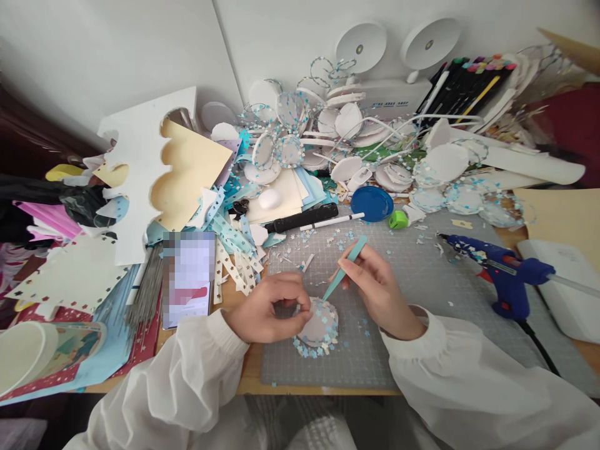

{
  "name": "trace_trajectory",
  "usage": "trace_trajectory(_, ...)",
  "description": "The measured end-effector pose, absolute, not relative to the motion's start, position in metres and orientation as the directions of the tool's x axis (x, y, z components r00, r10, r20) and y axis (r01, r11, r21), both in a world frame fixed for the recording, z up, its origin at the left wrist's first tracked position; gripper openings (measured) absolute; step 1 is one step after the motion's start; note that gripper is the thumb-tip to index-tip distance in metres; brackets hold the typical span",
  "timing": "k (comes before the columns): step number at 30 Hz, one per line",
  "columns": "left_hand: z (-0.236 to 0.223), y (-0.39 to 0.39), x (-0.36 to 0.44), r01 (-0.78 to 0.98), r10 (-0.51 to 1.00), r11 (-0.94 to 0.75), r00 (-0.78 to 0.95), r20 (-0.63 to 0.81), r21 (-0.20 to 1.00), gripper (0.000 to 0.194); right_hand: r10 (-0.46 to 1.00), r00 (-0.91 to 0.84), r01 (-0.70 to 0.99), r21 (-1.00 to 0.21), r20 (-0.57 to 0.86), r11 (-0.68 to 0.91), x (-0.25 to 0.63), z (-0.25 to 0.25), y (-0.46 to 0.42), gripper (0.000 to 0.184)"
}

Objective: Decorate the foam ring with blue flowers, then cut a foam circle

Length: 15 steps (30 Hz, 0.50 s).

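White round disc with little blue and white stars [319,326] lies on the grey mat with thin grid lines [422,269], near the front edge of the brown wooden tabletop [253,369]. Its middle is plain and pale. Lots of tiny stars sit close together around its rim, and they look bumpy, like a frilly ring.

The left hand [274,306] is at the disc's left side. Its thumb and pointing finger bend round and their tips come close together, right by the edge. I cannot tell if they pinch the rim or something very small.

The right hand [375,284] has its fingers closed around flat teal tweezers with a thin point [344,269]. They slant down, and the point is at the top edge of the disc. I cannot tell if it grips a star.

More loose blue stars [365,333] are on the mat beside the disc. Off to the right is a dark blue glue gun with an orange part [509,275], well apart from both hands.
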<state>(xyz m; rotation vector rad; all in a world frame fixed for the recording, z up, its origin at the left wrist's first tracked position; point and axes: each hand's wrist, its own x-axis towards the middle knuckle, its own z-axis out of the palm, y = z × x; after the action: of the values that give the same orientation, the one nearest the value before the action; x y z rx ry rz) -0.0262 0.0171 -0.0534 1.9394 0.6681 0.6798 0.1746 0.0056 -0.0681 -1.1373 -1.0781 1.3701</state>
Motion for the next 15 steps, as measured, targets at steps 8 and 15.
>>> trace_trajectory(8,-0.056,0.019,-0.026,0.243,0.715,-0.423,0.681,0.157,0.873,0.017,0.924,-0.046,-0.700,-0.648,-0.380,-0.302,0.193,-0.067,0.028,0.016)
trace_trajectory(15,-0.043,0.009,-0.020,0.326,0.826,-0.482,0.478,0.298,0.813,0.021,0.944,-0.070,-0.766,-0.589,-0.322,-0.257,0.203,-0.079,0.038,0.014)
